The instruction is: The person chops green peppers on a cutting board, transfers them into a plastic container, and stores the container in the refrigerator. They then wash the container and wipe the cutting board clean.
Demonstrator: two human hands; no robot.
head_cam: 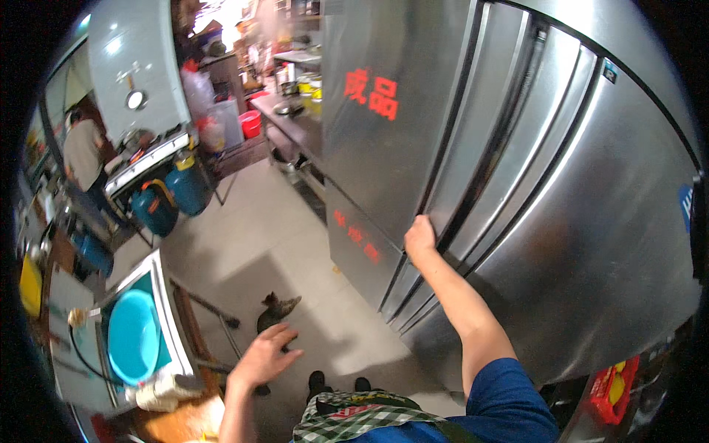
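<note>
A tall stainless steel refrigerator (532,243) stands in front of me and to the right, its doors bearing red writing. My right hand (421,238) grips the long edge of its upper left door (399,138), near the seam with the lower door (360,238). That door looks closed or nearly so; I cannot tell which. Over the floor, my left hand (268,351) hovers with fingers apart, holding nothing. A small dark furry animal (274,313) is on the floor just beyond it, partly hidden by the fingers.
At left, a turquoise basin (133,338) rests in a sink unit (171,326). Beyond it, a person (86,149) stands by a gas stove (149,155) with blue gas cylinders (188,188) below. A steel worktable (288,119) adjoins the refrigerator. A red crate (609,387) sits lower right.
</note>
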